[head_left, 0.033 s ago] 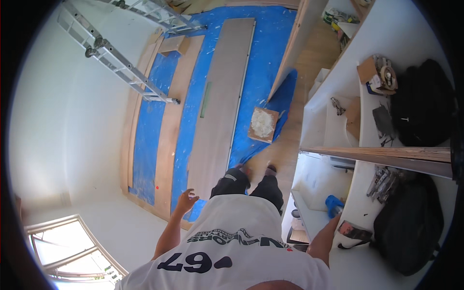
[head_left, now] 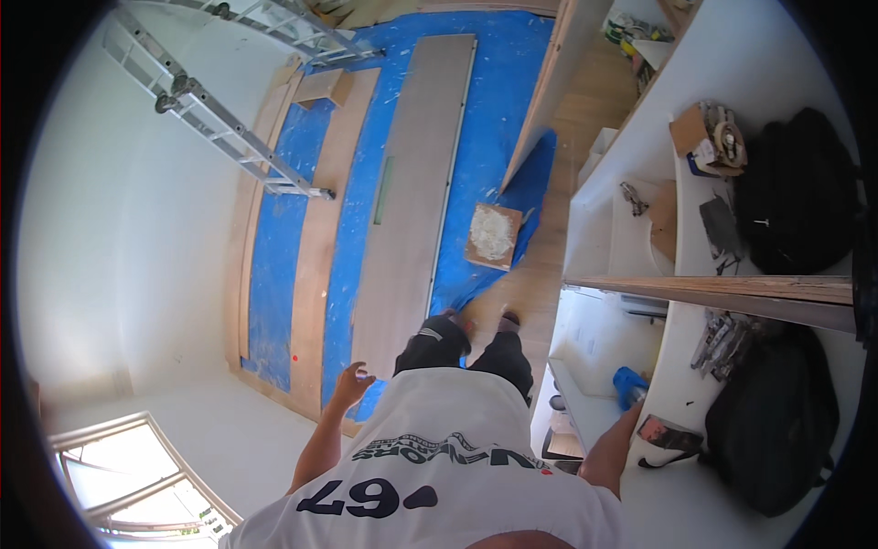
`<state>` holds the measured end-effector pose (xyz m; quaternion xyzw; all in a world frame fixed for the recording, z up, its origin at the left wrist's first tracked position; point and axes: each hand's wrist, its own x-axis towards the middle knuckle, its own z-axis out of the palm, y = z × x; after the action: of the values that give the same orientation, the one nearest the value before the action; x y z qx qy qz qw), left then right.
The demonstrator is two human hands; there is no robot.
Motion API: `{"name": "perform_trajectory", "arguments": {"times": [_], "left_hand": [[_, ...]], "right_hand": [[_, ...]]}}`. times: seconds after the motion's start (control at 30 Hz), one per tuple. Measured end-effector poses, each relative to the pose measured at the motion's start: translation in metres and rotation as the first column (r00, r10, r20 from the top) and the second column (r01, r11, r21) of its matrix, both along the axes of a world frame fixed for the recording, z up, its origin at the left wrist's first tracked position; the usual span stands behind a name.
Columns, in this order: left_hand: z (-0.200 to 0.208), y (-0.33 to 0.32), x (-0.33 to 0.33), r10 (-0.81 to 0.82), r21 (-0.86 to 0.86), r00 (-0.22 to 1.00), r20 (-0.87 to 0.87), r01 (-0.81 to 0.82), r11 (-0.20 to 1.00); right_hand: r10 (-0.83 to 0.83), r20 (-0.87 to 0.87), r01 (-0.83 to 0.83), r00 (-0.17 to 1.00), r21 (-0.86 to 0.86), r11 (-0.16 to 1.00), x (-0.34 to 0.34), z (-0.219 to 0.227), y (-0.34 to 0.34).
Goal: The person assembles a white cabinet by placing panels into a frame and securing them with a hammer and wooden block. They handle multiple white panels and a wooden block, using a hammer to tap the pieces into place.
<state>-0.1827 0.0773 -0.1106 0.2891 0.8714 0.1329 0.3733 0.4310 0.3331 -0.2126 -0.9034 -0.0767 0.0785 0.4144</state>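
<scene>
My left hand hangs at my left side, fingers loosely curled and apart, with nothing visible in it. Below it in the room lies a long greyish-brown wooden panel on the blue floor sheet. On my right, my arm reaches down to the shelf unit, and my right hand is at a blue object on a white shelf. Its fingers are mostly hidden, so whether they grip the blue object cannot be seen. The blue object's exact kind is unclear.
An aluminium folding ladder leans on the left. A board with white paste lies on the blue sheet. To the right, a wooden edge divides shelves holding black bags, an opened cardboard box and small packets.
The whole view has shifted very slightly. Both hands keep the same places, the right one by the blue object.
</scene>
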Motion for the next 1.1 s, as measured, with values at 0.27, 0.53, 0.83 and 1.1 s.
{"name": "perform_trajectory", "arguments": {"times": [0.27,0.53,0.83,1.1], "left_hand": [[-0.041,-0.041,-0.022,0.009,-0.120,0.999,0.034,-0.005,0.993],[-0.097,-0.007,-0.111,0.349,-0.013,0.893,0.285,-0.360,0.933],[-0.059,0.073,-0.318,0.193,0.088,0.967,0.163,-0.210,0.974],[-0.045,0.217,-0.458,0.140,0.159,0.986,0.092,-0.153,0.975]], "right_hand": [[0.126,0.139,-0.097,0.982,-0.197,0.976,-0.030,0.014,-0.018],[0.230,-0.607,-0.527,0.760,-0.369,0.766,-0.177,-0.002,-0.046],[0.450,-0.833,-0.917,0.323,-0.159,0.365,-0.439,0.058,0.051],[0.480,-0.811,-0.897,0.334,-0.117,0.427,-0.556,0.089,0.120]]}}
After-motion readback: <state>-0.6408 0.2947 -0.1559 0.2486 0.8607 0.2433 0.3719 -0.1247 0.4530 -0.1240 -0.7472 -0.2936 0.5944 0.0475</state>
